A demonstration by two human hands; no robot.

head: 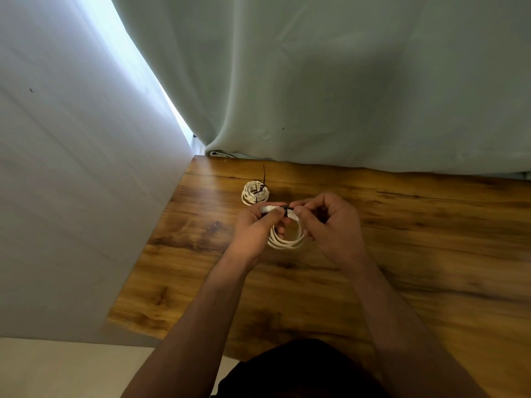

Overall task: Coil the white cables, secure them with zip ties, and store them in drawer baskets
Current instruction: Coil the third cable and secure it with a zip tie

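Mid-frame, your left hand (255,222) fingers (274,216) pinch the coil (287,243) steady so your right hand (330,222) pinches the zip tie (285,210) snug, looks like.

Bare skin only on left hand (254,225) and right hand (333,225). Forearms (201,297) bare along whole visible length, wrist to bottom edge of frame. Wrists narrow, forearms broadening toward elbows. Dark, near-black garment (301,369) over torso at bottom centre: rounded outline, plain surface, deep in shadow. Kind of garment cannot be told.
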